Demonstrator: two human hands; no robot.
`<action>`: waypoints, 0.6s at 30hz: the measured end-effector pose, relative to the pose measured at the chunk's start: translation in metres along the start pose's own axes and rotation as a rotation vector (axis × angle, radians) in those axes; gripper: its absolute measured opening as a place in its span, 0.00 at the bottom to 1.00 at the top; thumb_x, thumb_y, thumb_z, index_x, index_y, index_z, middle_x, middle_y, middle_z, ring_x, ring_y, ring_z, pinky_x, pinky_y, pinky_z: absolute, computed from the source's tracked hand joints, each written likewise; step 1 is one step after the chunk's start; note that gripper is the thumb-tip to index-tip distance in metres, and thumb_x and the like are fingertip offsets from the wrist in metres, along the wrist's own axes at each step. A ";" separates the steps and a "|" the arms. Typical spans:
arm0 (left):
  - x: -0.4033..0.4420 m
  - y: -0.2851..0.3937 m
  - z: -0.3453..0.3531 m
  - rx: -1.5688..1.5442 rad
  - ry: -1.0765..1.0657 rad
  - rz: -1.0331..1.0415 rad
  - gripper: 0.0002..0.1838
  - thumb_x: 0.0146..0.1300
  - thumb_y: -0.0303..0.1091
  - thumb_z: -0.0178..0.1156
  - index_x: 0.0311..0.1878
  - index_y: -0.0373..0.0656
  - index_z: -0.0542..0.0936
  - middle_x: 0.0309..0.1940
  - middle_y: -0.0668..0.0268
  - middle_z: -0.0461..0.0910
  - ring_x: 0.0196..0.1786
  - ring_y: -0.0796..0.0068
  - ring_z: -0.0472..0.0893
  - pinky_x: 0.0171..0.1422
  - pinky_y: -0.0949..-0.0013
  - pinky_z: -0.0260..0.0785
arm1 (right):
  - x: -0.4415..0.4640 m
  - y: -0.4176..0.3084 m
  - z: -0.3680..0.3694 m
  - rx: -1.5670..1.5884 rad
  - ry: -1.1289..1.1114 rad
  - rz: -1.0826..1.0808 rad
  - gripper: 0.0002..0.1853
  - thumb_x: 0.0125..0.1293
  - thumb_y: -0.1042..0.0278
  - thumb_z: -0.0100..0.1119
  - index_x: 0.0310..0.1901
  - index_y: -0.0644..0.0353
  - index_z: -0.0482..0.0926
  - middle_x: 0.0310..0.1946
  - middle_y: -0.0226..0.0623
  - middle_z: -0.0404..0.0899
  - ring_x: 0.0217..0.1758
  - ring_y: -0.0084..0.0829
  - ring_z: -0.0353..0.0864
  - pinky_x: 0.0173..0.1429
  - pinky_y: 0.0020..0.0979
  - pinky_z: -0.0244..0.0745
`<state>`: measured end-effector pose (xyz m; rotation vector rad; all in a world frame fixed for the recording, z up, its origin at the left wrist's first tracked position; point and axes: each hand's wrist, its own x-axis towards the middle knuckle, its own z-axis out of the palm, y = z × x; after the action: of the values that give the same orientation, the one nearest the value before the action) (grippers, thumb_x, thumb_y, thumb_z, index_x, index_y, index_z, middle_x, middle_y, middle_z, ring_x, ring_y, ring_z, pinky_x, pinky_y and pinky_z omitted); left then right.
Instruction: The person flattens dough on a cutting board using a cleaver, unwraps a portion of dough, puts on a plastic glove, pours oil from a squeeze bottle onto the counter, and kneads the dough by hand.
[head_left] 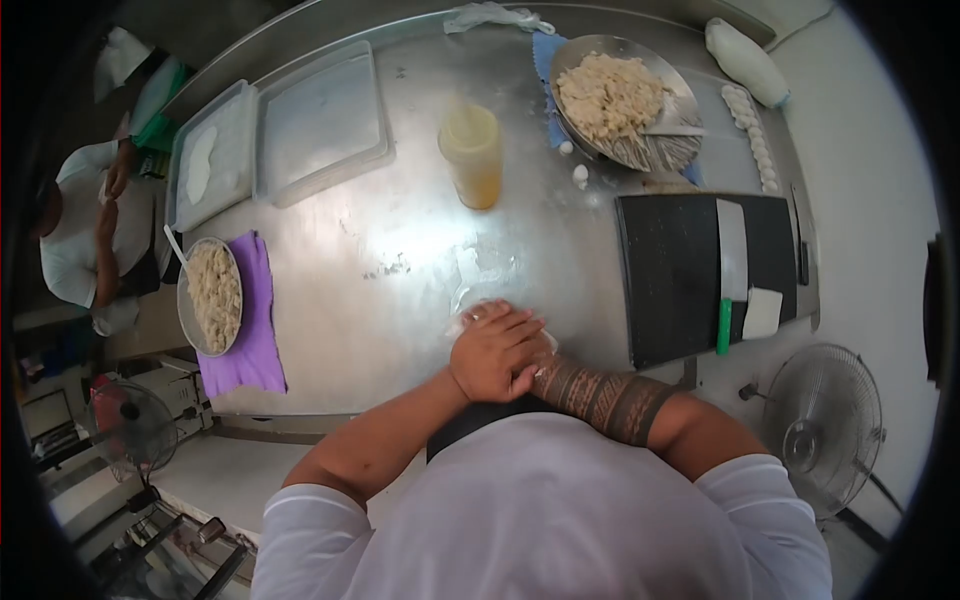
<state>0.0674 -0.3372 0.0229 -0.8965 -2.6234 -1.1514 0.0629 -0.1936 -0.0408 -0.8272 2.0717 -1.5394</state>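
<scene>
My left hand lies flat over my right hand, fingers stretched out, near the steel table's front edge. Most of my right hand is hidden underneath; its fingertips show beyond, lying flat. A thin, whitish, translucent piece that looks like dough shows at the edges of my hands, pressed under them on the table. Just beyond is a shiny wet patch. Farther back stands a squeeze bottle with yellow liquid.
Left: plastic trays, a bowl of filling on purple cloth, a co-worker. Right: a metal bowl of filling, dough balls, a black board with a cleaver, a fan.
</scene>
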 end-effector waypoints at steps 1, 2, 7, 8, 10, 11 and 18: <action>-0.001 -0.004 0.006 -0.024 -0.047 0.020 0.08 0.55 0.38 0.64 0.36 0.47 0.85 0.60 0.61 0.85 0.68 0.55 0.80 0.80 0.52 0.62 | 0.002 0.002 -0.003 0.013 -0.021 0.017 0.21 0.74 0.52 0.55 0.57 0.62 0.78 0.59 0.48 0.79 0.64 0.46 0.78 0.70 0.47 0.69; -0.002 -0.010 0.011 -0.006 -0.032 0.029 0.12 0.53 0.38 0.64 0.40 0.46 0.86 0.60 0.61 0.85 0.67 0.55 0.81 0.78 0.51 0.64 | 0.007 0.006 -0.005 0.031 -0.042 0.024 0.21 0.74 0.52 0.55 0.57 0.62 0.78 0.60 0.48 0.79 0.64 0.46 0.77 0.71 0.47 0.69; 0.014 -0.037 0.016 0.000 -0.021 0.048 0.14 0.52 0.40 0.64 0.41 0.47 0.87 0.61 0.61 0.85 0.66 0.57 0.82 0.77 0.52 0.65 | 0.031 0.022 -0.021 0.032 -0.078 0.036 0.22 0.74 0.52 0.53 0.59 0.61 0.77 0.61 0.47 0.79 0.66 0.46 0.76 0.73 0.49 0.67; 0.017 -0.040 0.016 -0.003 -0.026 0.059 0.16 0.51 0.40 0.64 0.43 0.46 0.87 0.61 0.61 0.85 0.65 0.57 0.82 0.76 0.52 0.66 | 0.034 0.024 -0.023 0.019 -0.079 0.030 0.23 0.74 0.52 0.53 0.59 0.61 0.77 0.61 0.47 0.78 0.66 0.46 0.76 0.73 0.49 0.66; 0.027 -0.047 0.015 -0.003 -0.032 0.095 0.22 0.49 0.40 0.64 0.49 0.45 0.88 0.59 0.61 0.85 0.65 0.56 0.82 0.73 0.52 0.69 | 0.042 0.029 -0.029 -0.027 -0.068 0.010 0.23 0.73 0.52 0.53 0.60 0.60 0.77 0.62 0.47 0.78 0.67 0.46 0.75 0.74 0.50 0.66; 0.029 -0.048 0.016 0.011 -0.054 0.081 0.22 0.49 0.40 0.63 0.49 0.45 0.88 0.59 0.60 0.85 0.64 0.56 0.82 0.73 0.52 0.69 | 0.043 0.032 -0.031 -0.051 -0.058 -0.005 0.23 0.73 0.52 0.52 0.61 0.60 0.77 0.62 0.47 0.78 0.67 0.46 0.75 0.74 0.50 0.65; 0.044 -0.049 0.020 0.180 0.157 -0.073 0.24 0.57 0.45 0.63 0.53 0.41 0.86 0.59 0.55 0.84 0.63 0.51 0.82 0.73 0.48 0.68 | 0.065 0.054 -0.039 -0.426 0.040 -0.220 0.25 0.73 0.51 0.50 0.64 0.59 0.77 0.64 0.47 0.77 0.70 0.47 0.73 0.77 0.52 0.63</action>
<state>0.0054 -0.3285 -0.0066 -0.6541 -2.5991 -0.9400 -0.0215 -0.1997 -0.0805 -1.2191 2.4493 -1.2351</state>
